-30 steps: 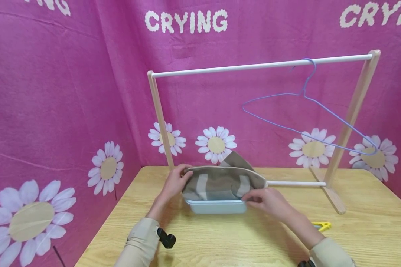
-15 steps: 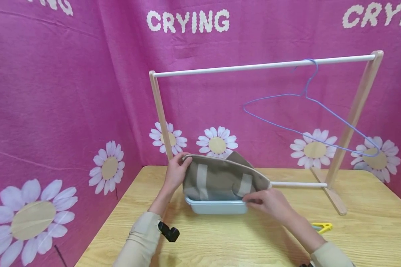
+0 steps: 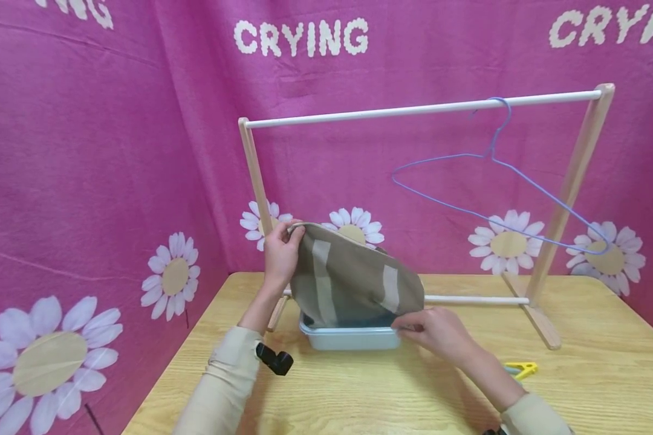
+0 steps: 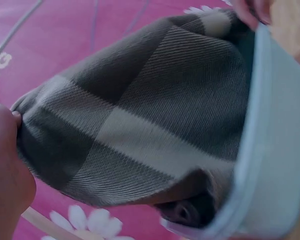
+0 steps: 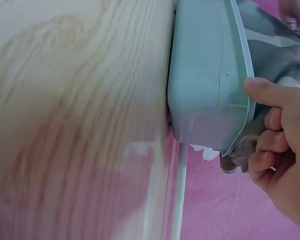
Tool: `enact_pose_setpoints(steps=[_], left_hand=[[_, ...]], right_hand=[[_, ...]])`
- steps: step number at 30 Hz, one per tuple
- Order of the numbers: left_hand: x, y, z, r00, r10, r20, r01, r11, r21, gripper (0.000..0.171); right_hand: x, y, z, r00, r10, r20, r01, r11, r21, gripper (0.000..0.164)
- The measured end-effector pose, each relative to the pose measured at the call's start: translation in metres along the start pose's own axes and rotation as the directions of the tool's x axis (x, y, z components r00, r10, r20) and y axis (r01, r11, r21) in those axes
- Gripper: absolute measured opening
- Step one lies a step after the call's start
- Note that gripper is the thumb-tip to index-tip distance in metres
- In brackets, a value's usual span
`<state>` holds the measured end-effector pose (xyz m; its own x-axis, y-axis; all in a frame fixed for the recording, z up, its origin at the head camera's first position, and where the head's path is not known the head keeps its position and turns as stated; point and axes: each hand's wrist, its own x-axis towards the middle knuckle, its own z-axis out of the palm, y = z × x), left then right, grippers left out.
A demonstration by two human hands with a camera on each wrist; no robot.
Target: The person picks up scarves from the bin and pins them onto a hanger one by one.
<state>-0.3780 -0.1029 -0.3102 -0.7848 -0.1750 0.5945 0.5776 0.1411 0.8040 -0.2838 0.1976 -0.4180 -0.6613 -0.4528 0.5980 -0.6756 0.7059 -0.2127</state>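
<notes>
A brown-and-beige checked knit cloth (image 3: 356, 275) rises out of a pale blue plastic bin (image 3: 354, 340) on the table. My left hand (image 3: 281, 257) pinches the cloth's upper left edge, and the fabric stretches down from there into the bin. In the left wrist view the ribbed cloth (image 4: 165, 90) spreads between my left hand (image 4: 7, 175) and the bin (image 4: 275, 135). My right hand (image 3: 441, 332) grips the bin's right rim. The right wrist view has the thumb of my right hand (image 5: 290, 135) on that rim, the other fingers curled. The cloth's lower part is hidden inside the bin.
Behind the bin stands a wooden clothes rack (image 3: 571, 181) with a white top rail (image 3: 370, 113). A blue wire hanger (image 3: 457, 208) hangs toward its right end. A yellow clip-like object (image 3: 522, 369) lies right of my right forearm. A pink flowered curtain (image 3: 315, 163) backs the table (image 3: 326, 393).
My left hand has lifted the cloth's left edge upward, so more of it shows above the bin. My right hand has stayed at the rim, and the bin has hardly moved.
</notes>
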Motion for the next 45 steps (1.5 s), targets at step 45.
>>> enact_pose_setpoints(steps=[45], left_hand=[[-0.03, -0.052, -0.034, 0.961, 0.007, 0.277, -0.072, 0.972, 0.224, 0.025]], right_hand=[[-0.003, 0.012, 0.01, 0.974, 0.187, 0.128, -0.218, 0.927, 0.304, 0.01]])
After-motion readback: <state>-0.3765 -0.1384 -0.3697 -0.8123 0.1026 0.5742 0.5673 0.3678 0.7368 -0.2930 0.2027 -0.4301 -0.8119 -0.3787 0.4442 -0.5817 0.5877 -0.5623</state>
